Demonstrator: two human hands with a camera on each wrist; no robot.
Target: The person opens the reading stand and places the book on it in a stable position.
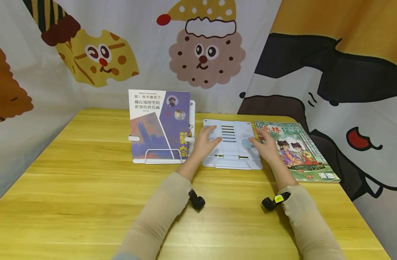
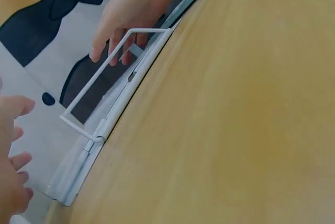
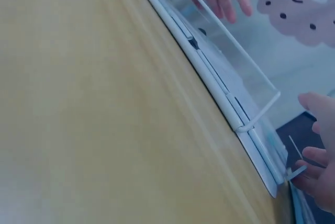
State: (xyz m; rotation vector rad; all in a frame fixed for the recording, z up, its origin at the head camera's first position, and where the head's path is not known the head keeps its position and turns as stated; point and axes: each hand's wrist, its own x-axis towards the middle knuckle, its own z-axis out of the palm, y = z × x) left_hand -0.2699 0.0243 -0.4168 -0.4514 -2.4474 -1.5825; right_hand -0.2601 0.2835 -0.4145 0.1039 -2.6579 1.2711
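Observation:
A pale blue-white folding book stand (image 1: 229,150) lies flat on the table, with slots down its middle and a white wire holder raised at its front edge. My left hand (image 1: 203,144) hovers at its left side, fingers spread and holding nothing. On the opposite side my right hand (image 1: 267,147) is held likewise, thumb and fingers apart, beside the stand's right edge. The left wrist view shows the wire holder (image 2: 94,80) standing up from the stand between the hands. In the right wrist view, a small white clip (image 3: 296,172) overlaps the fingers of the right hand (image 3: 320,150).
Left of the flat stand, a purple and white book (image 1: 172,122) leans upright on another white stand (image 1: 192,112). A green illustrated magazine (image 1: 302,155) lies at the right edge of the wooden table (image 1: 87,202). A cartoon-print curtain (image 1: 146,21) hangs behind.

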